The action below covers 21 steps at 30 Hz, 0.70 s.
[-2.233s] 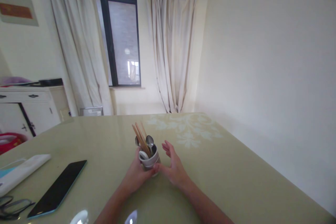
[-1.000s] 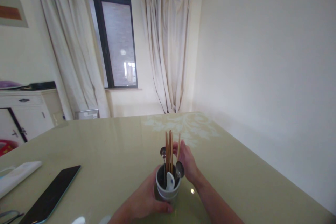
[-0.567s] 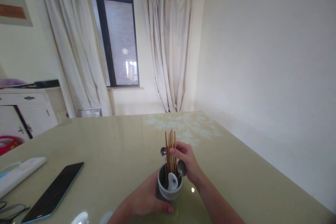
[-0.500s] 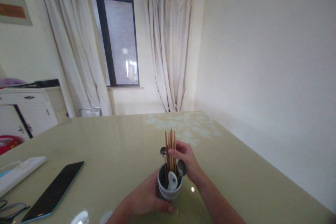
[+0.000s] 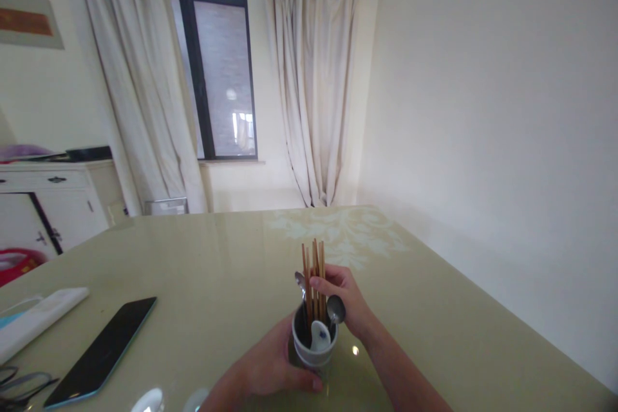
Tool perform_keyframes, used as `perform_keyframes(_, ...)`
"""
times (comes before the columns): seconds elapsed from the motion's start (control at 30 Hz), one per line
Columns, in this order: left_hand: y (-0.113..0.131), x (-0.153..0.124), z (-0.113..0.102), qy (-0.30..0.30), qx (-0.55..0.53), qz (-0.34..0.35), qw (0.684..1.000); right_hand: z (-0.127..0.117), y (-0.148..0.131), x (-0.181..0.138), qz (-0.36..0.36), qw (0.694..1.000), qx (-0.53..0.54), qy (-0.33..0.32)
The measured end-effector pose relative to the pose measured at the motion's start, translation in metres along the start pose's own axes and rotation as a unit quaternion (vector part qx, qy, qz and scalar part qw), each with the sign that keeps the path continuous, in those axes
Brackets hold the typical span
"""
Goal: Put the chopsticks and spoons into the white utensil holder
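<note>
A pale grey cup [image 5: 313,355] stands upright on the table, with my left hand [image 5: 275,360] wrapped around its left side and base. Several wooden chopsticks [image 5: 308,270] rise from the cup. My right hand [image 5: 344,293] is closed round some of them above the rim, thumb in front; its other fingers are partly hidden behind. In the same cup are a white ceramic spoon [image 5: 320,337] with a blue mark at the front, a metal spoon [image 5: 337,309] at the right and another metal spoon [image 5: 300,280] at the left.
On the glossy table [image 5: 217,264] at the left lie a dark tablet-like slab [image 5: 103,351], a white flat box [image 5: 46,318] and dark-handled scissors [image 5: 24,386]. A white rounded object [image 5: 149,401] is at the front edge. The wall [image 5: 492,141] borders the table's right side.
The chopsticks have shifted slightly in my right hand's grasp, and the left metal spoon has turned. My left hand stays around the cup. The view has moved a little.
</note>
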<state>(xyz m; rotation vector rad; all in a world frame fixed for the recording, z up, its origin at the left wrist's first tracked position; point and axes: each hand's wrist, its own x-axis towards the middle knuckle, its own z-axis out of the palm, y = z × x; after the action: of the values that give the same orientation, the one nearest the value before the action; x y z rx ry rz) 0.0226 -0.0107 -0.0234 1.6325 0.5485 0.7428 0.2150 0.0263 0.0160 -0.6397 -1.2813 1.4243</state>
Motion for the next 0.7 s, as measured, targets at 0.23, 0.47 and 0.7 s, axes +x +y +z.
perform_keyframes(0.23, -0.0014, 0.0007, 0.0011, -0.006, -0.013, 0.006, 1.0, -0.0026, 0.0074, 0.0026, 0.007, 1.0, -0.014, -0.004)
perform_keyframes(0.47, -0.0017, 0.0016, 0.001, -0.008, -0.001, 0.012, 1.0, 0.0007, 0.0016, -0.0001, 0.006, 0.995, -0.08, -0.052)
perform_keyframes(0.7, -0.005, -0.0008, -0.001, -0.012, -0.001, 0.007, 1.0, -0.0034, 0.0018, -0.0014, 0.033, 0.994, -0.084, -0.064)
